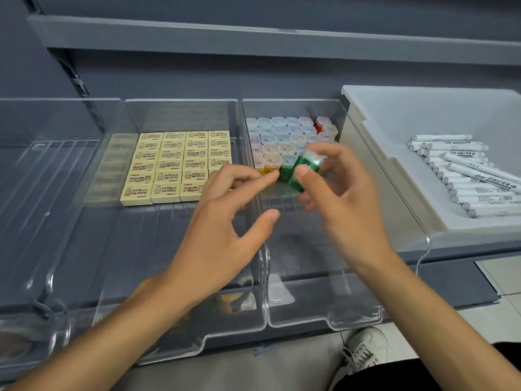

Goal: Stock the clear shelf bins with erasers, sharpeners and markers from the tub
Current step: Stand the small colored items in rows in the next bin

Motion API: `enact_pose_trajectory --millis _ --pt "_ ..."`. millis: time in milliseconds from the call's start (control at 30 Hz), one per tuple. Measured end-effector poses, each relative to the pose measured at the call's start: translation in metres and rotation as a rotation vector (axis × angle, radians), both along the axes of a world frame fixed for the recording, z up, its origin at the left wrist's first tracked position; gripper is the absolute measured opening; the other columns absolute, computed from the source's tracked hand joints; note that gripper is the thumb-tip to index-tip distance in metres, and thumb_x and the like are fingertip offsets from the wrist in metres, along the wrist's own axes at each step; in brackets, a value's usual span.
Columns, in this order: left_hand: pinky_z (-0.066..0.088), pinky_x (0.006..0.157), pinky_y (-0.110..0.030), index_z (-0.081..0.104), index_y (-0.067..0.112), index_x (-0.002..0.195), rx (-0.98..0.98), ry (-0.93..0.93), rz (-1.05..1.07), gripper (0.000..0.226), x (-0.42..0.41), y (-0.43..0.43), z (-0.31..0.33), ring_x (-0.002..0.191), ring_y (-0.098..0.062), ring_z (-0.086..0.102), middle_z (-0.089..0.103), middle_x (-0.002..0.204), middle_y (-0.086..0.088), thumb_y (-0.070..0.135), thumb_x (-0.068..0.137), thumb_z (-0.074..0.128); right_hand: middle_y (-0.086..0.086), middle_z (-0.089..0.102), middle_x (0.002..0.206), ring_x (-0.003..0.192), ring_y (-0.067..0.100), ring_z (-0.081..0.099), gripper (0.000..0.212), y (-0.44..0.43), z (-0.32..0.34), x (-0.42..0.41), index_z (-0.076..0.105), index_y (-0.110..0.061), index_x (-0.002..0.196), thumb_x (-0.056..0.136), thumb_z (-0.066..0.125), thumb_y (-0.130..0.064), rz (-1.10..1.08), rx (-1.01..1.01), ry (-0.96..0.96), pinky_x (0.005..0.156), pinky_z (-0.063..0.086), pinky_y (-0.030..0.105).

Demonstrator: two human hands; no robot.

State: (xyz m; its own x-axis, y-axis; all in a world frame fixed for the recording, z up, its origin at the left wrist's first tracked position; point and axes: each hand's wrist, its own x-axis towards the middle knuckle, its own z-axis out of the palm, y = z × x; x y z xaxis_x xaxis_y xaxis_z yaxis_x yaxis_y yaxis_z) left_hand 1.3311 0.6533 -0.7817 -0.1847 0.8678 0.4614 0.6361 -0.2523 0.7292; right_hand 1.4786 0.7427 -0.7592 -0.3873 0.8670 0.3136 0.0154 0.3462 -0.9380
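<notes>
My right hand (342,190) pinches a green sharpener (306,169) between thumb and fingers, tilted above the right clear bin (318,300). That bin holds several rows of pastel sharpeners (282,138) at the back. My left hand (225,218) reaches over the bin wall, its fingertips touching another green sharpener (282,173) at the front of the rows. The middle clear bin (158,249) holds rows of yellow erasers (172,162). White markers (468,176) lie in the white tub (394,131) at the right.
An unfilled clear bin (36,207) stands at the left. All sit on a grey shelf (451,275) with another shelf (253,38) above. My white shoe (363,351) shows on the floor below.
</notes>
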Motion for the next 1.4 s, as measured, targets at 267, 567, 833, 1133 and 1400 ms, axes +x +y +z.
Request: enact_pose_trajectory --millis 267,567,833,1133,1400 --pt "0.011 0.1 -0.001 0.053 0.021 0.141 -0.178 0.276 0.032 0.06 -0.007 0.004 0.007 0.112 -0.003 0.029 0.041 0.124 0.012 0.05 0.09 0.038 0.007 0.056 0.127 0.111 0.026 0.055 0.034 0.042 -0.03 0.026 0.042 -0.012 0.13 0.099 0.049 -0.023 -0.326 0.215 -0.793 0.075 0.028 0.02" --pt "0.011 0.099 0.0 0.054 0.021 0.141 -0.192 0.242 0.023 0.061 -0.005 0.001 0.006 0.109 -0.001 0.031 0.036 0.126 0.016 0.051 0.091 0.035 0.015 0.049 0.129 0.106 0.032 0.054 0.039 0.049 -0.033 0.003 0.035 -0.01 0.135 0.097 0.045 -0.007 -0.373 0.13 -0.711 0.081 0.037 0.029" --pt "0.016 0.101 -0.001 0.051 0.023 0.143 -0.179 0.166 0.004 0.058 -0.004 0.0 0.0 0.116 0.003 0.033 0.034 0.129 0.019 0.049 0.093 0.035 0.003 0.055 0.094 0.077 0.018 0.052 0.03 0.061 -0.032 -0.01 0.033 -0.014 0.123 0.096 0.041 -0.004 -0.437 0.045 -0.589 0.068 0.037 0.028" --pt "0.018 0.101 0.0 0.052 0.028 0.14 -0.195 0.087 -0.025 0.056 -0.004 0.0 -0.002 0.123 0.003 0.034 0.031 0.132 0.023 0.052 0.092 0.036 -0.004 0.045 0.073 0.07 0.023 0.049 0.026 0.066 -0.033 -0.005 0.026 -0.021 0.108 0.095 0.037 -0.001 -0.404 0.099 -0.683 0.065 0.035 0.033" --pt "0.02 0.098 0.002 0.054 0.029 0.136 -0.208 0.075 -0.032 0.044 -0.006 0.0 -0.003 0.124 -0.001 0.037 0.031 0.134 0.02 0.043 0.096 0.043 0.003 0.057 0.096 0.078 0.026 0.053 0.039 0.053 -0.026 0.0 0.032 -0.013 0.135 0.099 0.045 -0.017 -0.423 0.098 -0.73 0.065 0.027 0.025"
